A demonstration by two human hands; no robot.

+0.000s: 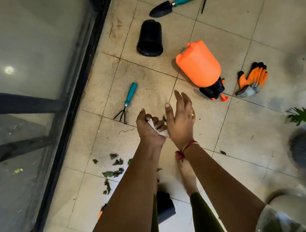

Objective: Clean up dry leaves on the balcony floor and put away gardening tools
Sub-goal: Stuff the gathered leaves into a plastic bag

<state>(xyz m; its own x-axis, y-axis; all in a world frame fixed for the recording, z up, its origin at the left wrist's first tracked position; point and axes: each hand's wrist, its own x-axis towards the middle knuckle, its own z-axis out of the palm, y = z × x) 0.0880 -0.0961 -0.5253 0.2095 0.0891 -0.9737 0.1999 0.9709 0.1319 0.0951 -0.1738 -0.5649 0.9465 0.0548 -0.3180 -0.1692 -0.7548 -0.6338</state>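
Balcony floor (232,128): three teal-handled tools (173,4) (127,101) (206,0), one orange sprayer (198,64)

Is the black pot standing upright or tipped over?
Tipped over. The black pot lies on its side on the floor tiles, with its open mouth toward the person and its base toward the trowel.

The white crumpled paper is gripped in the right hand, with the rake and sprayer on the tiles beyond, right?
No. The head view shows the white crumpled paper gripped in the left hand; the right hand is open beside it. The rake and sprayer do lie on the tiles beyond.
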